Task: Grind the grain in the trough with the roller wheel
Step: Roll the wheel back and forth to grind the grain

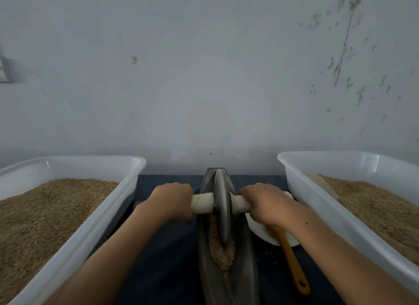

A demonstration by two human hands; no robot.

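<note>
Head camera looked down on a pale, scuffed plaster wall (pixel 204 77) that filled the upper half of the view. Below it sat 2 large white rectangular plastic tubs, the left tub (pixel 74 234) and the right tub (pixel 322 205), each heaped with brown husked grain. A dark blue cloth-covered table surface (pixel 167 248) lay between them. Along the middle of that surface ran the long, narrow, boat-shaped grey metal trough (pixel 242 259), its length pointing away from the person. Inside the trough stood the thin grey metal roller wheel (pixel 223 205), upright on its edge, with a pale cylindrical wooden axle handle (pixel 201 203) passing through its centre and sticking out on both sides. A small pile of tan ground grain (pixel 221 252) lay in the trough's channel, touching the near edge of the wheel. The left hand (pixel 172 201) was curled tightly round the left end of the handle, and the right hand (pixel 265 202) was wrapped round the right end, both knuckles up. Just right of the trough, partly under the right forearm, rested a shallow white round bowl (pixel 260 232) with an orange plastic spatula (pixel 292 259) lying across it, handle toward the person.
</note>
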